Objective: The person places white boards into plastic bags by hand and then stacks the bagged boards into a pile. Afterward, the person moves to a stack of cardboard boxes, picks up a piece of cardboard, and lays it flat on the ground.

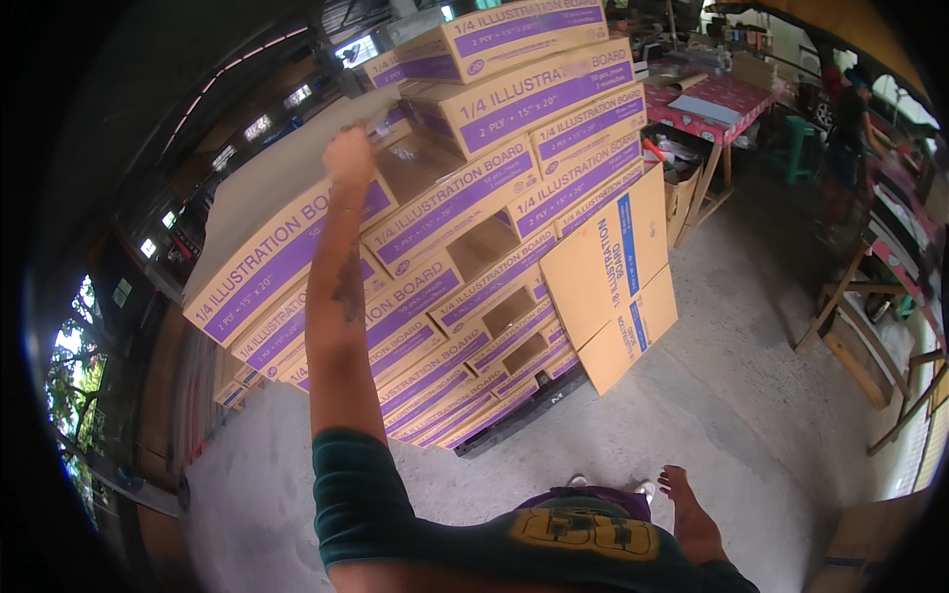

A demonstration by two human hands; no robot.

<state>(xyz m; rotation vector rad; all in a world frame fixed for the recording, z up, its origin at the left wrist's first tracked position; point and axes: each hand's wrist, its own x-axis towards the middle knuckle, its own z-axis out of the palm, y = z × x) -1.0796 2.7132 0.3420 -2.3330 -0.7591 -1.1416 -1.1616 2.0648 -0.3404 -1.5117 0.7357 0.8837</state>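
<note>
Cardboard box (287, 237) under left hand (349, 158)

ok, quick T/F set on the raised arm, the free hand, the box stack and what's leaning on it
1. The left hand is raised to a box at the top of the stack of boxes. True.
2. The right hand grips a box. False: it hangs empty, low by the hip.
3. The boxes are brown with purple bands. True.
4. A flattened carton lies flat on the concrete floor. False: it leans upright against the stack.
</note>
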